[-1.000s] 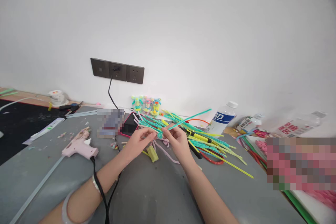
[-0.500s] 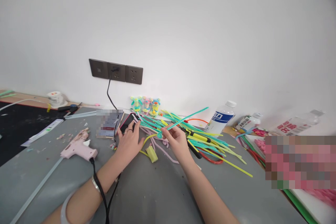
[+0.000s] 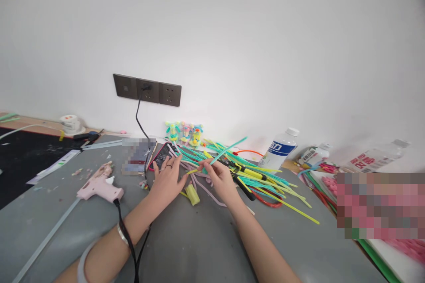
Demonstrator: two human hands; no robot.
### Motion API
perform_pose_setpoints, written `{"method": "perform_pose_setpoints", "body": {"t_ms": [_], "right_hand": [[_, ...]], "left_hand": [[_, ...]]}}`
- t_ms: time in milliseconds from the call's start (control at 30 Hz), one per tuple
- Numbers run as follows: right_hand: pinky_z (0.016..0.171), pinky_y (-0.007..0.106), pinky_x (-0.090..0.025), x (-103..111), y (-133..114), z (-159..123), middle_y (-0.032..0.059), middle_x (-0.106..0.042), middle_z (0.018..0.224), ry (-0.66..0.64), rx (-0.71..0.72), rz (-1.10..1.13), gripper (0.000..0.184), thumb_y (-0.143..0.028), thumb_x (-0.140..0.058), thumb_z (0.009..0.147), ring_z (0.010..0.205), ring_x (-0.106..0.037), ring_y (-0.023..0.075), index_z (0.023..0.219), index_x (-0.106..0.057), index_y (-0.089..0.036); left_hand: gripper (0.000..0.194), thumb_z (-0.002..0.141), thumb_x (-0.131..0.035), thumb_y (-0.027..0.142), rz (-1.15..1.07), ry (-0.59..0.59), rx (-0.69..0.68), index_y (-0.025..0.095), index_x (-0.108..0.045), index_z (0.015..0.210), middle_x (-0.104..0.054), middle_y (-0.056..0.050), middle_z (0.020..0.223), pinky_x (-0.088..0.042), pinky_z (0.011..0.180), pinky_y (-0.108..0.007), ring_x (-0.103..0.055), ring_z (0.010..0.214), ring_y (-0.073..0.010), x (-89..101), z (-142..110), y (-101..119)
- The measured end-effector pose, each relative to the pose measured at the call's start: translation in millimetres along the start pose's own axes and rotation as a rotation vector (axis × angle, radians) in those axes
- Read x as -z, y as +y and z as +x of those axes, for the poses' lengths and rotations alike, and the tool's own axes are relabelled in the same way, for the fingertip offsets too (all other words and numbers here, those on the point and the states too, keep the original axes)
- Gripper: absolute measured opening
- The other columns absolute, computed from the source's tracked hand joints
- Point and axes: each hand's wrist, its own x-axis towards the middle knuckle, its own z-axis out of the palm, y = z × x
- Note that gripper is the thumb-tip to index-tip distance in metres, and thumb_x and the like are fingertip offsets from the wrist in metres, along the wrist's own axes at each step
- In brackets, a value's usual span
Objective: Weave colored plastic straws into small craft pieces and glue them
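Note:
My right hand [image 3: 219, 176] pinches a teal pipe cleaner [image 3: 229, 149] close to its coiled end; the free length slants up to the right. The fingertips partly cover the coil. My left hand [image 3: 168, 176] is spread, palm down, with its fingers at the lower edge of a phone [image 3: 160, 157] in a red-edged case. The phone's screen is lit. Whether the fingers touch the screen I cannot tell. Beside the hands is a loose pile of teal, yellow and lilac pipe cleaners [image 3: 272, 184]. A short yellow-green bundle [image 3: 192, 194] lies just below them.
Three small fuzzy figures [image 3: 185, 132] stand by the wall. A pink glue gun [image 3: 99, 188] lies left, its black cord passing my left forearm. Yellow-and-black handled pliers [image 3: 250, 172] lie in the pile. A blue-labelled bottle [image 3: 280, 149] stands behind it, right.
My left hand has let go of the coil and moved left to the phone, whose dark screen has lit up. My right hand keeps the pipe cleaner, now tilted more steeply and nearer the left hand.

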Motion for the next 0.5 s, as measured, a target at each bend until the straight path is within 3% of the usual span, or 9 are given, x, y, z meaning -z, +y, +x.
{"method": "perform_pose_setpoints", "body": {"t_ms": [100, 200, 333, 500], "right_hand": [[0.09, 0.037, -0.046, -1.6, 3.0, -0.5, 0.0092, -0.07, 0.105, -0.033, 0.094, -0.141, 0.037, -0.044, -0.041, 0.096, 0.103, -0.063, 0.0247, 0.092, -0.07, -0.021], [0.1, 0.041, -0.04, -3.4, 9.7, -1.1, 0.011, -0.067, 0.117, -0.13, 0.12, -0.313, 0.04, -0.037, -0.036, 0.098, 0.119, -0.056, 0.0263, 0.092, -0.071, -0.021], [0.102, 0.046, -0.036, -4.7, 22.1, -2.8, 0.0099, -0.064, 0.124, -0.233, 0.043, -0.539, 0.037, -0.032, -0.038, 0.098, 0.123, -0.052, 0.0286, 0.096, -0.074, -0.023], [0.101, 0.046, -0.036, -4.3, 27.4, -3.3, 0.0083, -0.062, 0.128, -0.183, 0.055, -0.563, 0.034, -0.034, -0.04, 0.097, 0.121, -0.052, 0.0272, 0.108, -0.072, -0.027]], "left_hand": [[0.054, 0.089, -0.05, 0.03, -0.047, -0.01, -0.056, 0.021, -0.038, 0.141, -0.053, -0.016, 0.139, -0.012, 0.108, -0.072, -0.035, 0.138, -0.0364, -4.2, 0.3, -1.9], [0.055, 0.089, -0.05, 0.031, -0.101, -0.023, -0.126, 0.024, -0.036, 0.142, -0.053, -0.013, 0.14, -0.012, 0.11, -0.07, -0.033, 0.14, -0.0345, -9.4, 0.6, -4.9], [0.055, 0.09, -0.048, 0.034, -0.138, -0.053, -0.143, 0.023, -0.035, 0.142, -0.051, -0.014, 0.142, -0.013, 0.111, -0.068, -0.032, 0.141, -0.0332, -12.0, 0.7, -6.4], [0.054, 0.089, -0.05, 0.031, -0.16, -0.033, -0.129, 0.024, -0.037, 0.14, -0.048, -0.014, 0.144, -0.016, 0.11, -0.067, -0.035, 0.139, -0.032, -11.3, 0.7, -4.3]]}}
